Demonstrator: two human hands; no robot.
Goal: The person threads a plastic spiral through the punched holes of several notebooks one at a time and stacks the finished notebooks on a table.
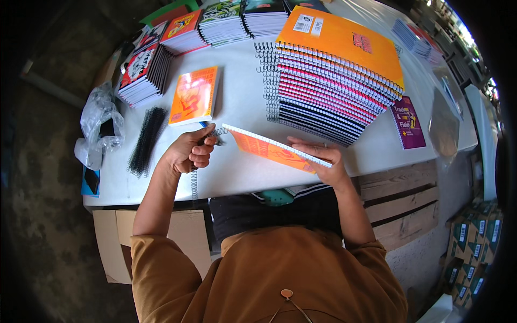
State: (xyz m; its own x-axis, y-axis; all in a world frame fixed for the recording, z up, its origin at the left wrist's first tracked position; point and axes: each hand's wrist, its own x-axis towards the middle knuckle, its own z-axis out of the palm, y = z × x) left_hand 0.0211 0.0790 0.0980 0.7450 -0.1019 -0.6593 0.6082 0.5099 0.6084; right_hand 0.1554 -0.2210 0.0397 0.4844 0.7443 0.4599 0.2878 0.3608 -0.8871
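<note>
Brown, mottled floor [48, 215] seen at left. Room centre occupied by white-topped table [121, 188]; wooden slats [401, 180] observed beneath its near edge, right side. Cartons [471, 253] stacked at lower right. Daylight [460, 24] apparently admitted at upper right, where detail is blurred.

Light's pretty decent in the middle, ngl. Brightest patch is the blown-out strip at the upper right edge, and the smooth white-covered table [237, 81] bounces plenty back. Glossy orange-covered book [194, 97] left of centre has a pale sheen near its top, and the crumpled clear plastic bag [99, 118] catches highlights. The mottled brown floor [43, 177] at left is way dimmer. Fisheye bends the table's edges, corners go black, and detail softens toward the rim.
</note>
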